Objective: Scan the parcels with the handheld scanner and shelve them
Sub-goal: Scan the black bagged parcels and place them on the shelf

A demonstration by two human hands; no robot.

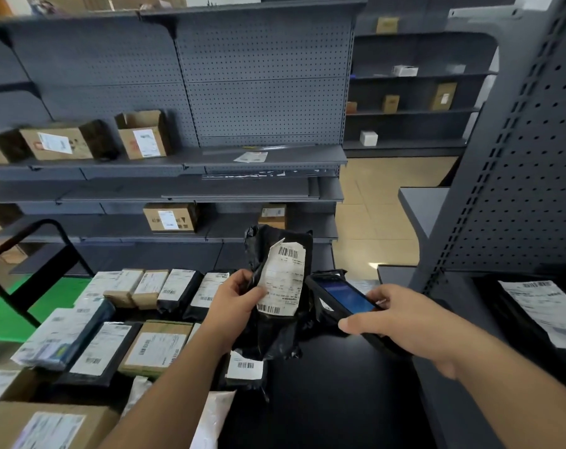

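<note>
My left hand grips a black plastic mailer parcel upright, its crumpled white barcode label facing me. Just right of it, my right hand holds the black handheld scanner, its blue screen lit and its front end pointing at the parcel, close to the label's right edge. Both are held above a cart with a dark top. Several more labelled parcels, black mailers and brown boxes, lie in rows on the cart's left part.
Grey pegboard shelving stands ahead with cardboard boxes on it. A second shelf unit rises at the right, with a black labelled mailer on its lower shelf. The cart's black handle is at the left. Tan floor aisle behind.
</note>
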